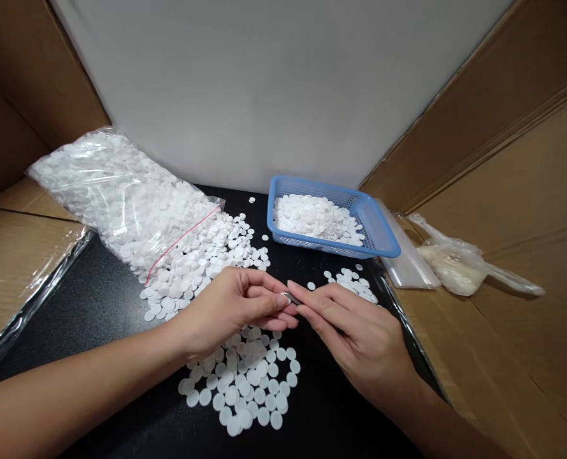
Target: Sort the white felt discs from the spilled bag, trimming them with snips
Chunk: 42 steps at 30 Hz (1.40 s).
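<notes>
Over the middle of the black table, my two hands meet at the fingertips. My left hand (245, 306) pinches a small white disc (286, 298) between thumb and fingers, mostly covered. In my right hand (360, 328) is a thin dark tool (293, 298), its tip against the disc; the grip hides most of it, so its kind is unclear. Below my hands lies a loose spread of white discs (252, 389). Behind my left hand, more white discs (207, 255) spill from the mouth of a clear zip bag (116, 191) full of them.
A blue plastic basket (383, 229) at the back holds a heap of white discs. In front of it sits a small pile of discs (353, 280). To the right are flat clear bags (412, 268) and a knotted plastic bag (458, 268). Cardboard walls (517, 191) enclose the sides.
</notes>
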Available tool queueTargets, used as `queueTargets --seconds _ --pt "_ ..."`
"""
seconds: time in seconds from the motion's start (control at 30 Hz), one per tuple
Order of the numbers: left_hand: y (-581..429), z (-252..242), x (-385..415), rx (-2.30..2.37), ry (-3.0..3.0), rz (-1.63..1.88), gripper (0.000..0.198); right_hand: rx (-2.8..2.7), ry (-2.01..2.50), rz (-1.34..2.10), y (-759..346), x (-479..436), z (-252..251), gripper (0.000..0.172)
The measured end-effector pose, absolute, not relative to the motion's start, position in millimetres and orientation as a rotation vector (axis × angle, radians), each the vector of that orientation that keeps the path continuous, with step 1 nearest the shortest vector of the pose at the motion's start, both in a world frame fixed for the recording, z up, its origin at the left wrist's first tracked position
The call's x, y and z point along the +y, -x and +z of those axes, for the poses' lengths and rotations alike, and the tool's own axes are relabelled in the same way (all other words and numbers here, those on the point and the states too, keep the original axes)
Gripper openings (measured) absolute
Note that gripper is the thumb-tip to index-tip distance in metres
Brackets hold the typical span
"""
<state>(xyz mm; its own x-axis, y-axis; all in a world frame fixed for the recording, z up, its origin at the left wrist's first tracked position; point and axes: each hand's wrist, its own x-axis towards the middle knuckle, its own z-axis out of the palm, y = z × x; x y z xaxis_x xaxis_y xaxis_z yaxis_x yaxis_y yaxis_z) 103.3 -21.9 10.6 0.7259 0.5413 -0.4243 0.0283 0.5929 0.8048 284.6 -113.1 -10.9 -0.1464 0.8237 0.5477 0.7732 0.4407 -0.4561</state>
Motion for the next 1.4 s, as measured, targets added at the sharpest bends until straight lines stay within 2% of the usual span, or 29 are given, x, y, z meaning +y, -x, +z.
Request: queueTargets --seconds 0.37,0.67,0.9,1.03,1.13,1.27,1.4 --pt "-102.5 12.7 -21.9 0.734 -0.891 0.32 0.011 -1.956 1.365 0.049 -285.8 -113.1 -9.4 0.033" --pt "-101.1 11.0 -21.0 0.716 -0.9 0.319 0.02 -2.01 1.372 0.021 -287.4 -113.1 -5.8 0.032" --pt "-100.8 10.4 -19.3 0.708 -0.936 0.305 0.026 -2.077 1.398 -0.098 -288.7 -114.2 -6.3 0.034" --pt "-100.3 11.7 -17.4 0.689 -0.987 0.287 0.022 -2.009 1.536 -0.188 -296.1 -108.9 -10.5 0.032" --pt "-92.3 12.2 -24.0 0.703 -1.272 0.242 0.016 -1.907 1.748 -0.31 -312.6 -97.6 -19.9 0.034" --pt "-68.2 2.7 -49.2 0.734 -1.994 0.216 0.013 -1.886 1.912 -0.423 -335.3 -82.5 -40.1 0.046" --pt "-44.6 -15.2 -70.5 0.76 -2.214 0.272 0.011 -1.994 1.972 -0.47 -343.4 -77.5 -59.4 0.043"
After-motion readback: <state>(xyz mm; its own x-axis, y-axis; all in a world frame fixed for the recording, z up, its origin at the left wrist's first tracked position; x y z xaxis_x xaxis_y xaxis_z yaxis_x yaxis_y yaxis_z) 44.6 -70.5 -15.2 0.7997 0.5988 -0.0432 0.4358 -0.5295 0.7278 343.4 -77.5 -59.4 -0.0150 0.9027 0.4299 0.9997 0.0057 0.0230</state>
